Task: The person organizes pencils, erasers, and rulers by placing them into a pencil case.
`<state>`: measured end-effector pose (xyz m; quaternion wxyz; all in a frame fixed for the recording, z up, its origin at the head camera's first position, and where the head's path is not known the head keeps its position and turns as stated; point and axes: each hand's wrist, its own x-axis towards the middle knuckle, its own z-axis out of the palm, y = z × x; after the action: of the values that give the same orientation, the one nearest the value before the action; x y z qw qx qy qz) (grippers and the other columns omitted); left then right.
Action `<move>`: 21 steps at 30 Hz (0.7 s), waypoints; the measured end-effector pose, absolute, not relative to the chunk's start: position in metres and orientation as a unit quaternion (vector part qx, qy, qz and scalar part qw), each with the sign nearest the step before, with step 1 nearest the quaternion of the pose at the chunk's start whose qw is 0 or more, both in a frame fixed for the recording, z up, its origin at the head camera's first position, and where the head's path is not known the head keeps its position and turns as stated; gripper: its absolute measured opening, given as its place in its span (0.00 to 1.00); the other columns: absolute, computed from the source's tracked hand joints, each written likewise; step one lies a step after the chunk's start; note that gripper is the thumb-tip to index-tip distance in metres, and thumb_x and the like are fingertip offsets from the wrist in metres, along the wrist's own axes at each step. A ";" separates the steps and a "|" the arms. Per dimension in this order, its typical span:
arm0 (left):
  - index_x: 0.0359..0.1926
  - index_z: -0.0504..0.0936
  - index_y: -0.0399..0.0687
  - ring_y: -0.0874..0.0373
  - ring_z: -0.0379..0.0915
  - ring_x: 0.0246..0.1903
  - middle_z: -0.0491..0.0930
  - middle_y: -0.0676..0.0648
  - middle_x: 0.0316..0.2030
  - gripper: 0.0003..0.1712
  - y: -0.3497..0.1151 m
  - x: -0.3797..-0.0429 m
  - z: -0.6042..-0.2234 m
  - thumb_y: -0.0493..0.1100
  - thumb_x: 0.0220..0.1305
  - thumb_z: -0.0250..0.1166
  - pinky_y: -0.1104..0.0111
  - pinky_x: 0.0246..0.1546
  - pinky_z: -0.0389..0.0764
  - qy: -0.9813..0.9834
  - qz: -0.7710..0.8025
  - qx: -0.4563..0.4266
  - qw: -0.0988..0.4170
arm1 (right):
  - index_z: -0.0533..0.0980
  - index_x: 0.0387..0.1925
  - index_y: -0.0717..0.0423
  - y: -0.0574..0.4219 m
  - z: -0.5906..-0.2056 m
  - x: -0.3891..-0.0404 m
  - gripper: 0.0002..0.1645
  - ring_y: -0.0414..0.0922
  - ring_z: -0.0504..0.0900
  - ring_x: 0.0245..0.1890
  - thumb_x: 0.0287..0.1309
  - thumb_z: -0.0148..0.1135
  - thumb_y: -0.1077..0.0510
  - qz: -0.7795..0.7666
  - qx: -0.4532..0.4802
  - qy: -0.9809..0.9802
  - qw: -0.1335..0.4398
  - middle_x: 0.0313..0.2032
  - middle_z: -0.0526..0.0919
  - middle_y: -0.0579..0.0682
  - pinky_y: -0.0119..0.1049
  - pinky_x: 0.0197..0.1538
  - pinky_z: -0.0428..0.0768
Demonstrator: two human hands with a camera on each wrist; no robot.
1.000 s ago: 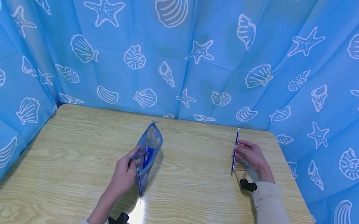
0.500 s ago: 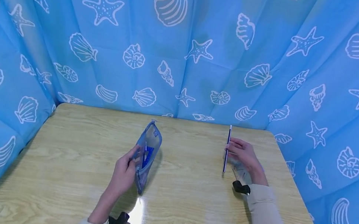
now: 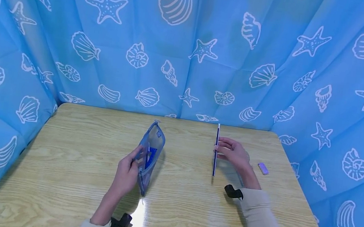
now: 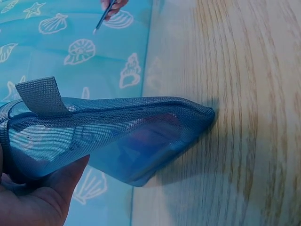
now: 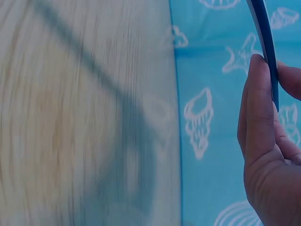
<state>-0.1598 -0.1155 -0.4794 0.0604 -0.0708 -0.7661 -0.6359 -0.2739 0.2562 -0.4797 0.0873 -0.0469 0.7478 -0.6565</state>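
A translucent blue mesh pencil case (image 3: 157,138) stands over the middle of the table, its zipped mouth spread open. My left hand (image 3: 126,174) grips its left side, with the thumb along the mesh (image 4: 51,200) in the left wrist view. Inside the case lies a bright blue item (image 3: 151,156), partly hidden by the mesh. To the right, my right hand (image 3: 236,156) pinches a slim dark blue pencil (image 3: 214,166) with a white end, held above the table. In the right wrist view the pencil (image 5: 263,28) sits between thumb and straight fingertips (image 5: 258,68).
A small purple and white eraser (image 3: 263,168) lies on the wood-grain table (image 3: 190,213), right of the right hand. Blue curtains (image 3: 187,72) with white shell prints enclose the table's back and sides.
My right hand has moved left with the pencil, toward the pencil case. The eraser, earlier hidden, now shows behind it. My left hand and the case stay in place.
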 end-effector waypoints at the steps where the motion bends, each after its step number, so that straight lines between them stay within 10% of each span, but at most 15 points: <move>1: 0.76 0.57 0.31 0.35 0.68 0.67 0.65 0.31 0.72 0.32 -0.115 -0.160 -0.479 0.26 0.72 0.37 0.52 0.66 0.77 -0.765 -0.637 -0.071 0.060 | 0.64 0.69 0.72 0.252 -0.479 -0.273 0.34 0.36 0.86 0.40 0.68 0.63 0.62 -0.657 -0.047 0.747 0.086 0.44 0.80 0.46 0.35 0.48 0.90; 21: 0.76 0.57 0.30 0.34 0.68 0.67 0.65 0.31 0.71 0.33 -0.117 -0.158 -0.478 0.25 0.71 0.36 0.52 0.66 0.78 -0.763 -0.640 -0.067 0.065 | 0.72 0.55 0.62 0.165 -0.468 -0.258 0.18 0.39 0.85 0.39 0.66 0.62 0.68 -0.749 -0.088 0.656 0.013 0.43 0.80 0.48 0.38 0.45 0.92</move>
<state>-0.1579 -0.1174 -0.4782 0.0650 -0.0674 -0.7628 -0.6398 -0.2578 0.1648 -0.4684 0.0134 -0.0883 0.6563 -0.7492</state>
